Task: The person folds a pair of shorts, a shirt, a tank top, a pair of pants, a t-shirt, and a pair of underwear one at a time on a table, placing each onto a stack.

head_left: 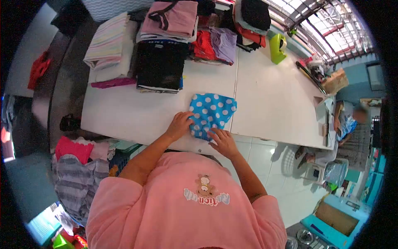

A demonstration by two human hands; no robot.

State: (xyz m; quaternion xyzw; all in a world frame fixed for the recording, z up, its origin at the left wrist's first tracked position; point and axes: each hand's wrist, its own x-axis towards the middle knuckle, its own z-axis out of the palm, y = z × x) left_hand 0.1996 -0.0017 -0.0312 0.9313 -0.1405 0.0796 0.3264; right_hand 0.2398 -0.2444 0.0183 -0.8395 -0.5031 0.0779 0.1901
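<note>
A folded blue cloth with white polka dots lies on the white table close to its near edge. My left hand rests at the left edge of the cloth, fingers apart and fingertips touching it. At the lower right corner of the cloth, my right hand lies with its fingers spread over the fabric. Neither hand grips the cloth.
Stacks of folded clothes stand behind: striped cloth, black clothes, red and purple garments. A green tape dispenser is farther right. A laundry pile sits at left. Another person sits at right.
</note>
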